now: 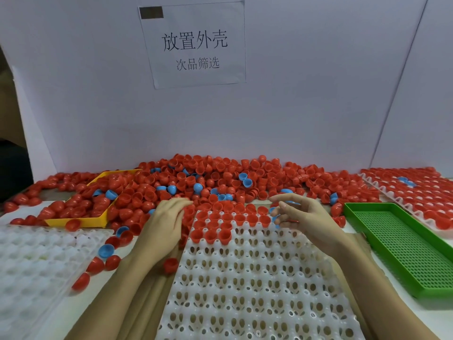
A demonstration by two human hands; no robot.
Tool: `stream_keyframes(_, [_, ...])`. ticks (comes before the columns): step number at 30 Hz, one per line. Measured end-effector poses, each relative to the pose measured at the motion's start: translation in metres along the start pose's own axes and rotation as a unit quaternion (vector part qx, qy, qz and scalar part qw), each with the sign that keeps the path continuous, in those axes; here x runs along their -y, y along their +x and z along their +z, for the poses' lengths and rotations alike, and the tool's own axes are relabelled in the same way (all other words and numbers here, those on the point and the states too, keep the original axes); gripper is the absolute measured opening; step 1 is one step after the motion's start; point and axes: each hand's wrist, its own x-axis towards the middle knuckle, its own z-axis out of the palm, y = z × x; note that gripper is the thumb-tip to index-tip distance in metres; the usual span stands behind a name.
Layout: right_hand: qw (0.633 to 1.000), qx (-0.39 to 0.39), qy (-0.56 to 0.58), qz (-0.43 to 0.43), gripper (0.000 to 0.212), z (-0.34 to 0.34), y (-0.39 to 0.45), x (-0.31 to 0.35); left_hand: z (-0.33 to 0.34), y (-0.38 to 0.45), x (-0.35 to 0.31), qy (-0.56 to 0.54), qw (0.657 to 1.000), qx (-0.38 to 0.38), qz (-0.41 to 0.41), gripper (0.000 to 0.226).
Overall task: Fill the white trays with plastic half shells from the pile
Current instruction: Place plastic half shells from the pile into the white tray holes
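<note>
The white perforated plastic tray (257, 285) lies at the table's near edge — only its far rows hold red plastic half shells (213, 225). The mixed red-and-blue shell pile (208, 177) runs along the table's far edge. The left hand (166, 224) rests at the tray's far-left corner, fingers extended onto shells. The right hand (297, 217) hovers over the far-right corner — fingers loosely curled; whether it grips anything cannot be told.

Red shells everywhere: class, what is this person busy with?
A person is filling the middle white tray with red half shells from the pile. Only its far rows are filled. The left hand reaches into the shells at the tray's edge; the right hand hovers, fingers loosely curled.
</note>
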Motion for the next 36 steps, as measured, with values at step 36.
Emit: stream_keyframes(36, [1.000, 0.008, -0.014, 0.000, 0.021, 0.000, -0.001, 0.002, 0.012, -0.001, 0.017, -0.007, 0.996, 0.092, -0.005, 0.043])
